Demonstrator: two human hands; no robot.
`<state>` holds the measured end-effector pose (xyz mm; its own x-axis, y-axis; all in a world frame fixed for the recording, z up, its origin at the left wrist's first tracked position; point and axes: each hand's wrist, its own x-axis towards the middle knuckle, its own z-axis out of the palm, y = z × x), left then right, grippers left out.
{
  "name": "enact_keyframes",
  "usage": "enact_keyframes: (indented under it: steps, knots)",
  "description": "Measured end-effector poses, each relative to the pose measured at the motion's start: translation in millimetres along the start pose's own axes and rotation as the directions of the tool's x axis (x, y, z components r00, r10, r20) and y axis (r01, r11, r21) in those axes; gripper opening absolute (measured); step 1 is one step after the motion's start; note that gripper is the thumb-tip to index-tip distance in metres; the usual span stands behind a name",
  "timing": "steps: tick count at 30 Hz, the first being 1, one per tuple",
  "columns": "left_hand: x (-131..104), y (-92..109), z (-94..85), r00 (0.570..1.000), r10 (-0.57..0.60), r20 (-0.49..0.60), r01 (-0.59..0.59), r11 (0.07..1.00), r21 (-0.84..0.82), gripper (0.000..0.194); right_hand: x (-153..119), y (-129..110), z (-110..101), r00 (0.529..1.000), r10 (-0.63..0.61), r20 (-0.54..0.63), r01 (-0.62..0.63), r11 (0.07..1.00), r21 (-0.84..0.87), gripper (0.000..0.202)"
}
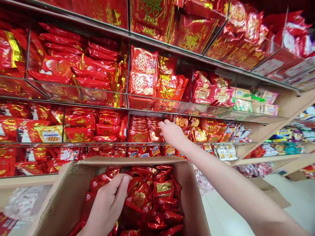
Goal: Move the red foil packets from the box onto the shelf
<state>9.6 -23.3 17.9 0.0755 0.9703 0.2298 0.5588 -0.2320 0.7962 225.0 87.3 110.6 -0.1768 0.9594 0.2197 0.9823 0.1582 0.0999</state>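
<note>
My left hand is down in an open cardboard box filled with small shiny red snack packets. Its thumb presses against the curled fingers; whatever lies between them is hidden. My right hand reaches over the box's far edge into a clear-fronted shelf compartment, its fingers bent round a red packet there. Beside that packet, a neat stack of similar red packets fills the compartment's left part. The right hand's far fingers are partly out of sight.
Tiered shelves with clear dividers and clear front panels hold red and gold packets. A wooden side panel slopes at right. Bagged goods lie under the lower shelf, and flattened cardboard rests on the pale floor.
</note>
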Motion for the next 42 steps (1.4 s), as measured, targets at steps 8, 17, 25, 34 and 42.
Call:
enact_keyframes:
  steps: [8, 17, 25, 34, 42]
  knots:
    - [-0.5, -9.0, 9.9, 0.991, 0.075, 0.107, -0.08, 0.996, 0.046, 0.028, 57.4, 5.9, 52.2, 0.964, -0.035, 0.263, 0.021, 0.998, 0.055, 0.029]
    - [2.8, -25.7, 19.7, 0.978, 0.106, 0.178, -0.131, 0.982, 0.138, 0.026, 63.3, 5.4, 81.0, 0.96, 0.039, 0.278, -0.039, 0.999, -0.005, 0.043]
    - [2.6, -28.6, 26.3, 0.966, 0.093, 0.242, -0.135, 0.978, 0.162, 0.027, 79.1, 11.0, 85.6, 0.978, -0.009, 0.209, 0.007, 1.0, 0.01, 0.074]
    - [2.5, -29.2, 27.2, 0.953, 0.071, 0.293, -0.137, 0.968, 0.21, 0.029, 78.3, 8.0, 96.3, 0.996, 0.087, 0.002, -0.087, 0.996, 0.02, 0.07]
    - [2.5, -30.4, 30.4, 0.938, 0.059, 0.343, -0.142, 0.965, 0.221, 0.029, 74.4, -6.4, 99.0, 0.969, 0.246, 0.002, -0.245, 0.963, 0.113, 0.08]
